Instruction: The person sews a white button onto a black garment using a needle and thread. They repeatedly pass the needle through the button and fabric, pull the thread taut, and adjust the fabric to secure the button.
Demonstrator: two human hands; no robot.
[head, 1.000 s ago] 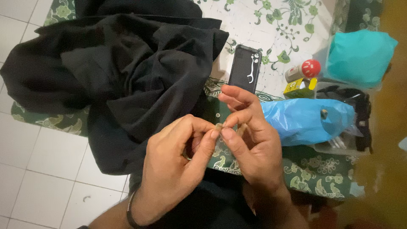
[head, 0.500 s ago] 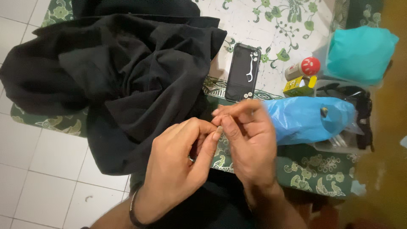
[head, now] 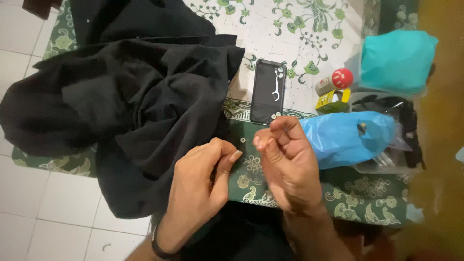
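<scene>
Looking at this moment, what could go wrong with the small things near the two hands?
1. The right hand pinches its fingertips on something too small to make out; it might slip and be hard to find on the patterned green cloth.
2. The small pale buttons lie loose on the black phone, so a nudge could scatter them.
3. The left hand lies against the black garment, whose folds could hide small things.

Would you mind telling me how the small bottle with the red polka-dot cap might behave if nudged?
The small bottle has a round body and lies tilted against the yellow box, so it would probably roll. It looks small, so likely light. The patterned cloth beneath may slow it.
</scene>
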